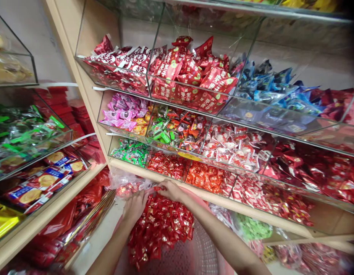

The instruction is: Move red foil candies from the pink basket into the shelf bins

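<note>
My left hand (pixel 136 203) and my right hand (pixel 170 190) meet over the far side of a heap of red-wrapped candies (pixel 167 217). Between their fingertips is a small red wrapped candy (pixel 157 188). Both hands have their fingers bent and pinched together on it. The heap lies in a pink perforated plastic basket (pixel 204 244), whose bare mesh shows at the right and near side. Just beyond my left hand sits a clear plastic bag (pixel 126 185) with red candies inside.
Clear-fronted shelf bins hold orange-red candies (pixel 207 177), green-wrapped candies (pixel 131 152) and large red packets (pixel 194 72). A wooden shelf edge (pixel 222 204) runs just past my hands. Biscuit packs (pixel 46 179) fill the left shelf. Bagged goods (pixel 252 227) lie under the right shelf.
</note>
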Available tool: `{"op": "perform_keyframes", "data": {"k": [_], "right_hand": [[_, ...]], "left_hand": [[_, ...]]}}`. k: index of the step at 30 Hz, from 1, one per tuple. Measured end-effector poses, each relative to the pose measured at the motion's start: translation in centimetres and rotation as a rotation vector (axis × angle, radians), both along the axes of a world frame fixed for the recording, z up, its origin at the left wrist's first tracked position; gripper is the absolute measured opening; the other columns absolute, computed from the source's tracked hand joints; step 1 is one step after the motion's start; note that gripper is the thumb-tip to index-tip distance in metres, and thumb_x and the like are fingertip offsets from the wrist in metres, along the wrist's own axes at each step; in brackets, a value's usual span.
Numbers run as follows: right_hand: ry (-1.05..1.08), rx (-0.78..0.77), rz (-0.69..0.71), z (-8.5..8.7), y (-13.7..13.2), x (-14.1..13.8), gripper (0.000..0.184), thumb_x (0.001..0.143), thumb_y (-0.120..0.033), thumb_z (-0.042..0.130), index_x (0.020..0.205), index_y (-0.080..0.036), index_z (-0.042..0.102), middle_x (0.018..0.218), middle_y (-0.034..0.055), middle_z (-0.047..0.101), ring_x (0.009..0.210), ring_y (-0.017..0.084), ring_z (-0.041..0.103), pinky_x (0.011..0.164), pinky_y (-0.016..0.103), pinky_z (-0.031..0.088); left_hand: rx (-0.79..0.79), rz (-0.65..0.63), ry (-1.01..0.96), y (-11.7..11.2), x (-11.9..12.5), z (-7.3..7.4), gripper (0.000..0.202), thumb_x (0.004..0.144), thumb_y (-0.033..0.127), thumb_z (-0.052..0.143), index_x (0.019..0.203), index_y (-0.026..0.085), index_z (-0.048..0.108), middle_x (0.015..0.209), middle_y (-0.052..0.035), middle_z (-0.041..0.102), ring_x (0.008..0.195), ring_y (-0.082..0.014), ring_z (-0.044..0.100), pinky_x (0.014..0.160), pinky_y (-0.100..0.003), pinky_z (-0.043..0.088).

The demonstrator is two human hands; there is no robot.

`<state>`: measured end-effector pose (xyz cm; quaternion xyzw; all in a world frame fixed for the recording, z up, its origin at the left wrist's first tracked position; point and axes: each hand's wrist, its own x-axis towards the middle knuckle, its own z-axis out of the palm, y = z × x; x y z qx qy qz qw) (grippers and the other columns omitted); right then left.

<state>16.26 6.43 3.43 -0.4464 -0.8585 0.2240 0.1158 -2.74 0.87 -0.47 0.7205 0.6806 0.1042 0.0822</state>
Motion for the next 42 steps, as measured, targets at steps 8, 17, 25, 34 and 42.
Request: {"op": "perform_keyframes", "data": {"k": [8,17,25,34,42], "right_hand": [[-0.406,0.236,0.167,1.0,0.0,-0.5,0.022,0.081,-0.017,0.049,0.097,-0.014,0.064,0.100,0.0119,0.059,0.097,0.022,0.052,0.085,0.033,0.039],[-0.352,0.230,0.192,1.8,-0.3,-1.8,0.023,0.079,-0.025,0.054,0.099,-0.018,0.059,0.104,0.0096,0.058,0.097,0.021,0.051,0.082,0.031,0.040],[-0.148,0.150,-0.278,3.7,6.3,-1.3,0.021,0.087,-0.025,0.040,0.091,-0.018,0.059,0.092,0.0072,0.062,0.083,0.016,0.058,0.069,0.023,0.038],[-0.215,-0.151,-0.631,0.6,12.3,-3.4,0.046,0.078,-0.045,0.053,0.106,-0.008,0.057,0.110,0.0207,0.059,0.100,0.027,0.058,0.074,0.030,0.045],[-0.213,-0.173,-0.613,1.0,13.0,-3.1,0.039,0.074,-0.036,0.056,0.104,-0.011,0.059,0.103,0.0166,0.063,0.093,0.026,0.061,0.069,0.028,0.046]], "left_hand": [[0.000,-0.005,-0.010,0.0,-0.1,-0.2,0.048,0.091,0.042,0.018,0.111,0.016,0.054,0.104,-0.0107,0.064,0.088,-0.0204,0.061,0.076,-0.032,0.045],[0.013,0.000,-0.019,0.0,-0.1,-0.1,0.049,0.090,0.043,0.018,0.107,0.017,0.055,0.101,-0.0100,0.065,0.087,-0.0199,0.062,0.074,-0.031,0.045],[-0.005,0.014,-0.032,0.1,0.0,-0.3,0.047,0.091,0.041,0.019,0.108,0.017,0.055,0.101,-0.0095,0.065,0.090,-0.0199,0.061,0.078,-0.032,0.043],[-0.013,0.000,-0.019,0.3,-0.2,-0.8,0.045,0.091,0.042,0.020,0.109,0.017,0.053,0.104,-0.0089,0.064,0.094,-0.0202,0.059,0.080,-0.032,0.042],[0.000,-0.007,-0.028,0.2,-0.2,-0.5,0.043,0.091,0.041,0.019,0.105,0.017,0.053,0.101,-0.0088,0.064,0.092,-0.0197,0.060,0.078,-0.032,0.043]]}}
